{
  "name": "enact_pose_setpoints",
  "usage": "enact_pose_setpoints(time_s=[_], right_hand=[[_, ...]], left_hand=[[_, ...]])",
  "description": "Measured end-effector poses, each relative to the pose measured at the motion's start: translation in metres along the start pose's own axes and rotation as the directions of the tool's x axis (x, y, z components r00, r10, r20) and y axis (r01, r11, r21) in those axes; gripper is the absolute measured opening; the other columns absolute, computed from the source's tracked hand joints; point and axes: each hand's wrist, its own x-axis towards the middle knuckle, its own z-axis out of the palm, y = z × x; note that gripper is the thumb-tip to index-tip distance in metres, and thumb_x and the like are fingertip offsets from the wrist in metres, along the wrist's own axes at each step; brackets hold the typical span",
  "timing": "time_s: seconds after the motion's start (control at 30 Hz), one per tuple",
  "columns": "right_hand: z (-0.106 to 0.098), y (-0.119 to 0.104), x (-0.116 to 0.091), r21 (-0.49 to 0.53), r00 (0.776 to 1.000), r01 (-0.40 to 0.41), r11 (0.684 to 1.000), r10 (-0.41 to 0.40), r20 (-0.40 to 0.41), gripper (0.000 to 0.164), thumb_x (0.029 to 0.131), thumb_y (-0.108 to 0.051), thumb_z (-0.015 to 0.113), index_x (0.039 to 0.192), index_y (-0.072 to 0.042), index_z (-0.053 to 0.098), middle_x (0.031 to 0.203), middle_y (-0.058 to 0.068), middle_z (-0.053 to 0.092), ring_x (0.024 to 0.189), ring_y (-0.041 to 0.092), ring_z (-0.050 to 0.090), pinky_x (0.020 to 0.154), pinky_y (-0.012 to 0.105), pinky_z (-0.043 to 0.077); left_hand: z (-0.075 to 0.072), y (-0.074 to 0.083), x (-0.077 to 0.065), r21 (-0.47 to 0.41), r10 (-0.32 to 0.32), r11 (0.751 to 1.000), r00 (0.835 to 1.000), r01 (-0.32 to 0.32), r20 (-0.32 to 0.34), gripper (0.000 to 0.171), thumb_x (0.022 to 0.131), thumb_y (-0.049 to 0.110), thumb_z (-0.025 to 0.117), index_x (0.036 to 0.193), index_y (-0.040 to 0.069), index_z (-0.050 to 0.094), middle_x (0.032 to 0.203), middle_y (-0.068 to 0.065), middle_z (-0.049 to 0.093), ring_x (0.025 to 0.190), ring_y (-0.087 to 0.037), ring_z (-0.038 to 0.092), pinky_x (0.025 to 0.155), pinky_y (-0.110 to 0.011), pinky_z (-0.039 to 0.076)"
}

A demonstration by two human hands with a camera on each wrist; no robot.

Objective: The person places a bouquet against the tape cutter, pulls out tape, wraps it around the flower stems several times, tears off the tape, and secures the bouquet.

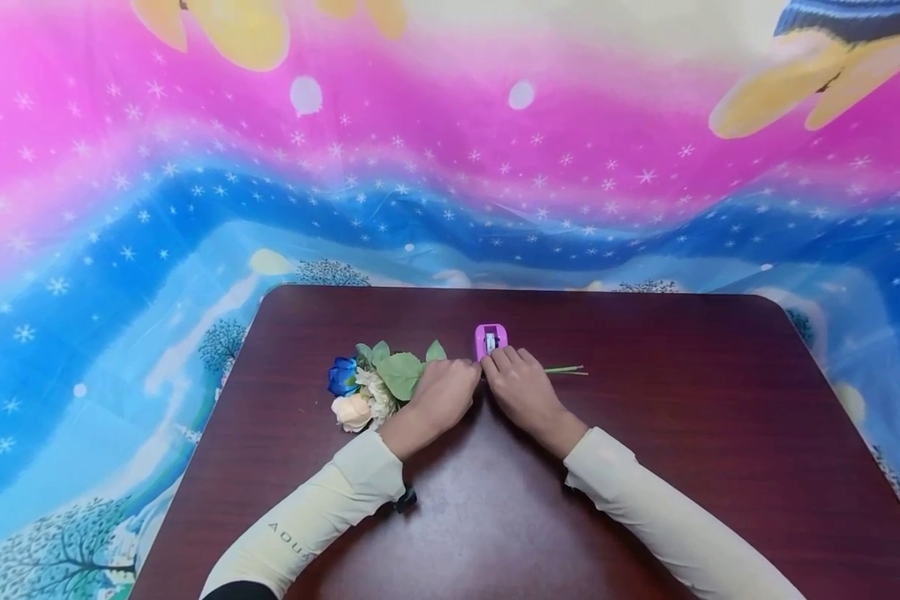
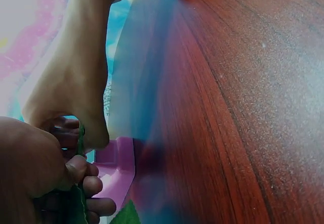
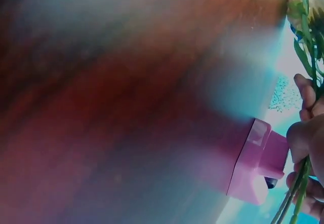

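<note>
A bunch of artificial flowers lies sideways over the table, with a blue rose [image 1: 342,377], a cream rose [image 1: 352,412] and broad green leaves [image 1: 401,375] at its left end. My left hand [image 1: 446,389] grips its stems just below the leaves. Close beside it, my right hand [image 1: 521,387] holds the same stems [image 3: 298,191] farther down, and their cut ends [image 1: 566,369] stick out to the right. Right behind my right fingers stands a pink tape dispenser [image 1: 482,333], partly hidden by them in the head view; its side shows in the right wrist view.
The dark red-brown wooden table [image 1: 690,417] has rounded far corners. Beyond its far edge hangs a pink and blue patterned cloth [image 1: 450,167]. A small black object [image 1: 406,500] shows under my left cuff.
</note>
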Motion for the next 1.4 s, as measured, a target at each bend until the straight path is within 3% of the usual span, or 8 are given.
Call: enact_pose_setpoints(time_s=[0.2,0.33,0.53,0.7,0.97,1.4], right_hand=[[-0.006,-0.001,0.002,0.056,0.997,-0.061,0.997,0.057,0.057,0.009,0.091,-0.003,0.067,0.099,-0.003,0.07,0.094,0.011,0.068,0.086,0.027,0.065,0.068,0.037,0.052],[-0.014,0.002,0.005,0.147,0.987,-0.136,0.98,0.12,0.111,0.012,0.087,-0.006,0.075,0.097,-0.003,0.07,0.092,0.01,0.066,0.082,0.026,0.062,0.067,0.038,0.052],[-0.021,0.004,0.009,0.172,0.979,-0.161,0.972,0.134,0.156,0.006,0.085,-0.002,0.075,0.09,-0.005,0.072,0.085,0.008,0.066,0.077,0.024,0.063,0.065,0.039,0.054],[-0.02,0.005,0.01,0.141,0.981,-0.151,0.979,0.131,0.14,0.007,0.086,0.001,0.072,0.089,-0.006,0.074,0.084,0.007,0.069,0.077,0.023,0.064,0.064,0.037,0.054],[-0.017,0.009,0.014,0.156,0.981,-0.185,0.97,0.173,0.086,0.009,0.088,0.002,0.069,0.091,-0.005,0.075,0.085,0.008,0.07,0.077,0.023,0.064,0.061,0.038,0.056],[-0.013,0.008,0.008,0.17,0.976,-0.205,0.964,0.188,0.109,0.007,0.09,-0.001,0.071,0.09,-0.008,0.074,0.087,0.006,0.072,0.079,0.021,0.067,0.057,0.039,0.056]], left_hand=[[0.002,0.0,0.0,0.004,0.001,1.0,1.0,-0.001,-0.003,0.019,0.091,0.014,0.07,0.073,0.016,0.064,0.065,0.005,0.061,0.055,-0.016,0.062,0.048,-0.033,0.05],[0.001,0.0,0.001,-0.001,0.001,1.0,1.0,-0.001,0.006,0.013,0.092,0.013,0.069,0.079,0.015,0.067,0.068,0.004,0.063,0.058,-0.016,0.063,0.049,-0.033,0.05],[0.002,-0.001,0.002,0.008,0.003,1.0,1.0,-0.003,0.003,0.009,0.091,0.011,0.069,0.082,0.015,0.069,0.07,0.004,0.064,0.059,-0.015,0.063,0.049,-0.033,0.05],[0.0,-0.001,0.002,0.037,0.013,0.999,1.0,-0.012,-0.006,0.008,0.091,0.012,0.068,0.084,0.015,0.07,0.071,0.004,0.065,0.059,-0.013,0.062,0.048,-0.031,0.05],[-0.003,-0.004,0.006,0.071,0.016,0.997,0.996,-0.01,-0.092,0.011,0.089,0.008,0.068,0.083,0.015,0.073,0.073,0.003,0.065,0.062,-0.015,0.065,0.05,-0.033,0.051],[0.001,-0.002,0.004,0.044,0.011,0.999,0.998,-0.008,-0.058,0.011,0.09,0.008,0.068,0.083,0.015,0.073,0.075,0.002,0.068,0.064,-0.017,0.066,0.051,-0.035,0.053]])
